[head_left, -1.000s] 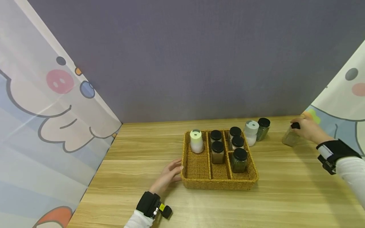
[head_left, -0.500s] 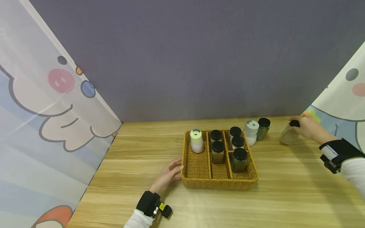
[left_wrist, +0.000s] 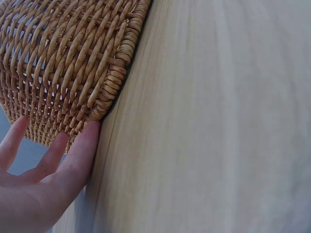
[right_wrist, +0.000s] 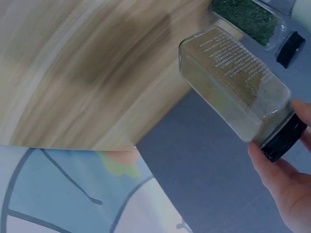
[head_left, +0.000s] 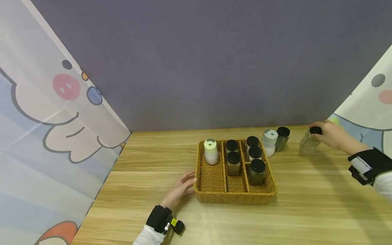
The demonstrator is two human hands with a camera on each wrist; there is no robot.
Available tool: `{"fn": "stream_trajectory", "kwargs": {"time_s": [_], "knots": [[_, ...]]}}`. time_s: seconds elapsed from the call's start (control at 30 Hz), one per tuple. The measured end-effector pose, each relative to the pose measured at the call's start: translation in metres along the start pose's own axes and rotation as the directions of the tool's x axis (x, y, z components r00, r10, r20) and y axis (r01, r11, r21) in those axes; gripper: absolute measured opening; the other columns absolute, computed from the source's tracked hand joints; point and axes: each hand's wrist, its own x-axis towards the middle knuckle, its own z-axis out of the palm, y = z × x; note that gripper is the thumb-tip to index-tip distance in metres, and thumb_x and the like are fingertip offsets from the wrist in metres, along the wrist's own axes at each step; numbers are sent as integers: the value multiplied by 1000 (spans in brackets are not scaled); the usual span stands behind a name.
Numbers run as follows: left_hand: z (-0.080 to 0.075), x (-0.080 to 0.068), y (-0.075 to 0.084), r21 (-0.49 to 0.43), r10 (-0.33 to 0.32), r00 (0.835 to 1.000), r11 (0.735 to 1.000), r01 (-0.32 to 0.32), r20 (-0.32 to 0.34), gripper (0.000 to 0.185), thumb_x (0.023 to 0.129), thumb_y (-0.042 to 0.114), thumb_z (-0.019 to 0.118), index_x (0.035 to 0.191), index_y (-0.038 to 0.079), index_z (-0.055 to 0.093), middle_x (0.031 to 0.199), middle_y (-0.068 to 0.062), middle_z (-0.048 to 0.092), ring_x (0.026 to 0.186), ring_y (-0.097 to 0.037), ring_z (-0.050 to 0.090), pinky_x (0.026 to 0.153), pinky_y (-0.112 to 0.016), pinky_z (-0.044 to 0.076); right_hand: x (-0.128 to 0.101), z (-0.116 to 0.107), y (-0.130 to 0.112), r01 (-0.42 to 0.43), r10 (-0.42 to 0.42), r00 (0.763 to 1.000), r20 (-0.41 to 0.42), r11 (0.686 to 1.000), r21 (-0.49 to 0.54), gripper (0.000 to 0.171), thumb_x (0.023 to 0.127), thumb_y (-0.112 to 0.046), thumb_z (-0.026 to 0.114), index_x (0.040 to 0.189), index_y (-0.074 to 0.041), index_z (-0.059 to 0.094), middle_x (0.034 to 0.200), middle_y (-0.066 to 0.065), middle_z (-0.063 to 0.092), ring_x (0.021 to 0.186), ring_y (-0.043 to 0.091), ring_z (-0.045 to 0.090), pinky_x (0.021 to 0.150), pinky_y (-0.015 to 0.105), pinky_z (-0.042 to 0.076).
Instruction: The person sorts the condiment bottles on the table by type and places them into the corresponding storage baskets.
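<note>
A wicker basket [head_left: 266, 195] [left_wrist: 68, 63] with dividers sits mid-table, holding a white bottle [head_left: 211, 151] and several black-lidded spice jars [head_left: 257, 172]. My left hand [head_left: 180, 189] [left_wrist: 43, 184] rests open with straight fingers against the basket's left wall. Far right, my right hand [head_left: 329, 136] grips a clear spice jar [head_left: 309, 144] [right_wrist: 238, 92] by its black lid [right_wrist: 284, 138], lifted and tilted above the table. Just right of the basket stand a white bottle [head_left: 270, 143] and a green-herb jar [head_left: 281, 139] [right_wrist: 243, 17].
The wooden table [head_left: 306, 217] runs to a grey back wall [head_left: 199, 68]. Cartoon-printed curtains close the left side [head_left: 46, 136] and the right side [head_left: 373, 102]. Bare wood lies in front of the basket and to its left.
My right hand has lifted the clear jar off the table and tilted it, drifting slightly up and back. The left hand and basket have not moved.
</note>
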Motion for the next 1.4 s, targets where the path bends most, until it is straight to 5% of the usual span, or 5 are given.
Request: {"fn": "stream_trajectory", "kwargs": {"time_s": [0.27, 0.73, 0.93, 1.4], "knots": [[0, 0, 1, 17, -5, 1000, 1000, 5, -13, 61, 88, 27, 54, 137, 2, 28, 136, -25, 29, 116, -34, 41, 84, -39, 48, 1, -12, -13, -31, 32, 996, 86, 999, -21, 37, 83, -11, 60, 109, 13, 51, 102, 40, 46, 91, 51, 44, 68, 58, 41], [0, 0, 0, 21, -13, 1000, 1000, 14, -13, 61, 88, 29, 54, 137, 3, 28, 135, -24, 30, 116, -33, 40, 84, -39, 48, -2, -23, -45, 92, -93, 996, -16, 994, -56, 34, 76, -6, 66, 106, 8, 57, 96, 30, 53, 78, 38, 52, 53, 41, 45], [1, 0, 1, 21, -11, 1000, 1000, 11, -14, 60, 88, 28, 54, 137, 3, 28, 135, -24, 30, 116, -33, 40, 85, -40, 48, 0, -24, -58, 160, -166, 984, -57, 982, -100, 35, 73, -6, 69, 104, 5, 59, 95, 31, 53, 55, 21, 51, 41, 27, 36], [0, 3, -3, 4, -11, 1000, 1000, 11, -15, 59, 89, 24, 54, 136, 1, 28, 134, -26, 31, 114, -34, 43, 84, -41, 48, 0, -29, -90, 261, -263, 964, -48, 964, -50, 35, 70, -3, 71, 103, 1, 60, 96, 23, 53, 56, 10, 50, 41, 20, 38]]}}
